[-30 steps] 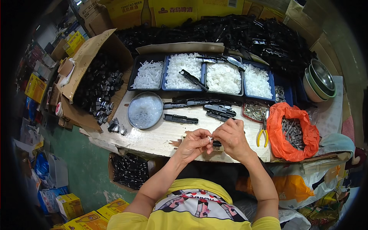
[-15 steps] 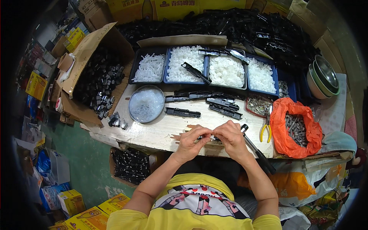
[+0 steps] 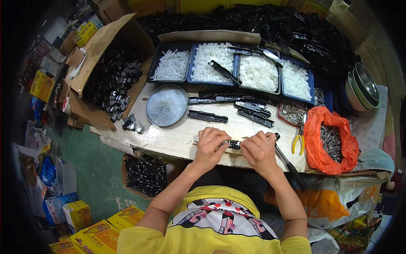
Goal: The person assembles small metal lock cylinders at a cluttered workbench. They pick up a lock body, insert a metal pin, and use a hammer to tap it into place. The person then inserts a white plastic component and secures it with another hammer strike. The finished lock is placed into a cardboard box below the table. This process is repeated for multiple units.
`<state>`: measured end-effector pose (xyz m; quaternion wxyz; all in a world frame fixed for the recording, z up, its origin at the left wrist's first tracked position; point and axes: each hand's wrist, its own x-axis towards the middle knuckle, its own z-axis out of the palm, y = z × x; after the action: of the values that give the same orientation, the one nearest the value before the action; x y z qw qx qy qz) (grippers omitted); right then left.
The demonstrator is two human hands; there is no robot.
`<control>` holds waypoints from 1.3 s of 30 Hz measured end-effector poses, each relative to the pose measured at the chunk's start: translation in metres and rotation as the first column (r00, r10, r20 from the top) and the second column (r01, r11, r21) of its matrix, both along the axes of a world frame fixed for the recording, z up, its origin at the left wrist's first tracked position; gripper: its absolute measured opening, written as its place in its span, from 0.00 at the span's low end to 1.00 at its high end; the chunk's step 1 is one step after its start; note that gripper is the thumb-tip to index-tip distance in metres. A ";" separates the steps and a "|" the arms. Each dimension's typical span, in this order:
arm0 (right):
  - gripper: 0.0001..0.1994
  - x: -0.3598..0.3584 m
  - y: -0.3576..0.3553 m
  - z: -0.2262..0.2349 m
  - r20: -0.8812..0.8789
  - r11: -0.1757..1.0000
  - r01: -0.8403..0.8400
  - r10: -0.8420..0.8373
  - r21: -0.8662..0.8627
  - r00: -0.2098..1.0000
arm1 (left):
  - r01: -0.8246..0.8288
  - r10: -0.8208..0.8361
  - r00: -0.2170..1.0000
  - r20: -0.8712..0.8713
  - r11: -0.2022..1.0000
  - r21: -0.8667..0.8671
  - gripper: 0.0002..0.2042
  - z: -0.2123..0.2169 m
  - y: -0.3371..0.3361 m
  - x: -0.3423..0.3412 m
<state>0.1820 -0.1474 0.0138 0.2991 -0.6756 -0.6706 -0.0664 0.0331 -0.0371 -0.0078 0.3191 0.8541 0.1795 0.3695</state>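
Observation:
A narrow black plastic part [image 3: 234, 144] lies on the near side of the worktable, with small whitish bits showing along it. My left hand [image 3: 210, 147] grips its left end, fingers bent and thumb pressed in. At the other end, my right hand [image 3: 261, 151] has its fingers closed on the same part. My fingers cover both ends, and any small piece between them is too small to make out. A black-handled tool with a metal shaft [image 3: 284, 155] rests by my right hand. Beyond my hands lie similar long black parts [image 3: 207, 116].
Blue trays [image 3: 190, 78] of white plastic pieces line the back. A round metal dish [image 3: 166, 124] stands left of centre, beside a cardboard box [image 3: 95, 55] of dark parts. Yellow-handled pliers [image 3: 298, 144] and an orange-red bag [image 3: 313, 139] of grey pieces are at right.
My hands have moved apart from a pinch around a small white piece and come down onto the black part. The small white piece no longer shows between my fingertips. The whole view has shifted slightly.

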 end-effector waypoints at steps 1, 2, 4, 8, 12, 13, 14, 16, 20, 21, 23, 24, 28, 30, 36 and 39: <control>0.06 0.000 0.003 -0.002 0.023 1.000 -0.006 0.006 -0.004 1.000 | -0.020 0.019 0.999 -0.027 1.000 -0.014 0.09 -0.004 0.001 -0.002; 0.05 0.000 0.005 -0.004 0.038 0.999 -0.021 0.022 -0.027 0.999 | -0.039 0.038 0.998 -0.054 0.999 -0.027 0.08 -0.008 0.002 -0.003; 0.04 0.000 0.010 -0.005 0.068 0.996 -0.049 0.054 -0.072 0.996 | -0.044 0.041 0.997 -0.072 0.998 -0.046 0.06 -0.013 0.000 -0.002; 0.03 -0.001 0.020 -0.002 0.096 0.980 -0.122 0.138 -0.158 0.986 | -0.022 0.018 0.995 -0.095 0.999 -0.045 0.06 -0.017 0.000 -0.001; 0.02 0.001 0.029 0.010 0.095 0.938 -0.209 0.243 -0.278 0.965 | -0.002 -0.003 0.996 -0.093 0.999 -0.053 0.06 -0.017 0.001 0.000; 0.02 0.000 0.031 0.012 0.096 0.923 -0.228 0.270 -0.311 0.958 | 0.001 -0.005 0.996 -0.088 0.999 -0.048 0.06 -0.018 0.001 0.000; 0.02 0.000 0.032 0.013 0.100 0.918 -0.227 0.272 -0.326 0.957 | 0.004 -0.007 0.996 -0.083 0.999 -0.042 0.06 -0.018 0.001 0.000; 0.02 -0.002 0.034 0.015 0.108 0.908 -0.223 0.277 -0.355 0.955 | 0.009 -0.013 0.996 -0.085 0.999 -0.045 0.06 -0.019 0.002 0.000; 0.01 0.009 0.028 0.011 -0.010 0.911 -0.212 0.223 -0.353 0.975 | 0.020 -0.027 0.992 -0.121 0.998 -0.063 0.06 -0.019 0.002 0.000; 0.01 0.013 0.022 0.009 -0.070 0.928 -0.200 0.187 -0.313 0.980 | 0.024 -0.032 0.991 -0.132 0.998 -0.064 0.06 -0.018 0.002 0.000; 0.02 0.024 0.011 0.009 -0.167 0.971 -0.122 0.088 -0.207 0.982 | 0.011 -0.025 0.989 -0.148 0.996 -0.090 0.06 -0.017 0.002 0.000; 0.03 0.034 0.004 0.012 -0.208 0.989 -0.047 0.016 -0.142 0.978 | 0.004 -0.020 0.987 -0.157 0.995 -0.104 0.06 -0.016 0.002 0.000; 0.05 0.102 -0.044 0.017 -0.252 0.948 0.316 -0.311 -0.020 0.916 | -0.009 -0.012 0.976 -0.217 0.996 -0.094 0.09 -0.012 0.001 0.004; 0.04 0.130 -0.073 0.027 -0.130 0.842 0.540 -0.533 0.019 0.836 | -0.020 -0.002 0.968 -0.252 0.996 -0.086 0.10 -0.011 0.001 0.005; 0.15 0.206 -0.161 0.011 0.295 0.336 0.861 -0.839 -0.380 0.458 | 0.044 -0.054 0.963 -0.263 0.998 -0.047 0.11 -0.010 0.005 0.003; 0.20 0.212 -0.166 -0.003 0.346 0.294 0.881 -0.836 -0.372 0.425 | -0.030 0.022 0.979 -0.202 0.999 -0.037 0.13 -0.004 0.027 0.002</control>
<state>0.3939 -0.3130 0.0111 0.0006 -0.9758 -0.2078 -0.0679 0.0353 -0.0101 -0.0122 0.3116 0.8781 0.2292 0.2816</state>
